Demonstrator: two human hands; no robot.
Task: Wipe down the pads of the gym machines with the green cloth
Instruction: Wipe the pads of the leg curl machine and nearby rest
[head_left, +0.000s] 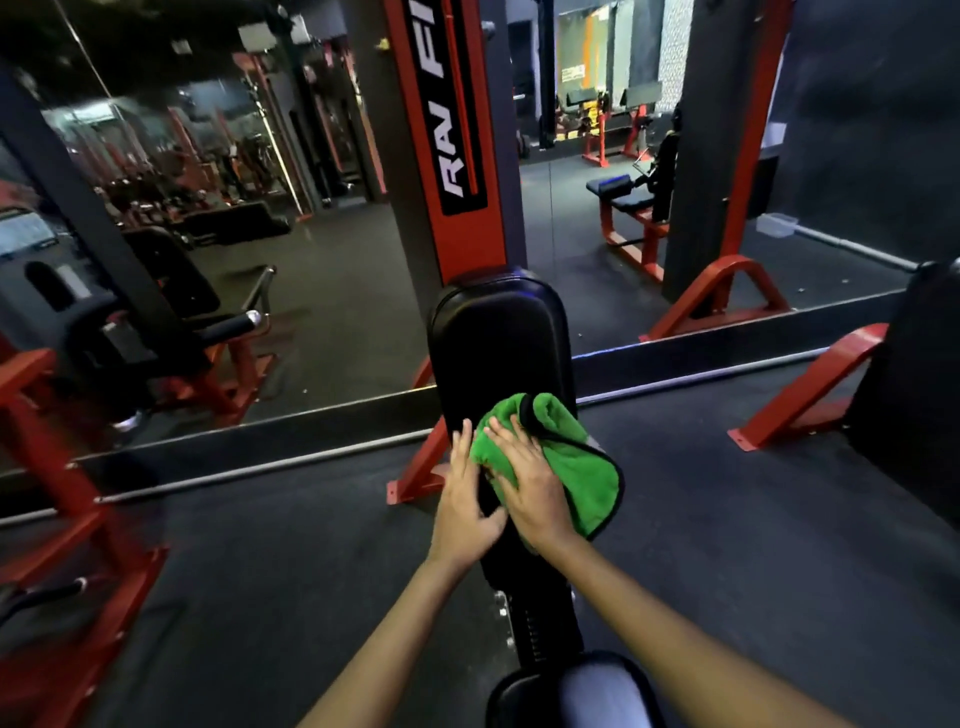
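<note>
- The green cloth, edged in black, is lying bunched on the lower part of a long black pad of a gym machine, and its right side is hanging off the pad's right edge.
- The right hand is pressing flat on the left part of the cloth, its fingers lying straight and spread, not curled round the fabric.
- The left hand is resting just beside it on the left edge of the pad, fingers extended and loose, fingertips touching the cloth's left border; the thumb is reaching toward the right hand.
- Both bare forearms are coming up from the bottom of the view and meeting over the pad.
- Below the hands, the pad is narrowing into a black adjustment bracket, and a second rounded black pad is sitting at the bottom edge.
- Behind the pad, a red and black upright with white lettering is rising.
- A wall mirror is reflecting other red-framed machines.
- The floor is dark rubber, with red machine feet standing to the right.
</note>
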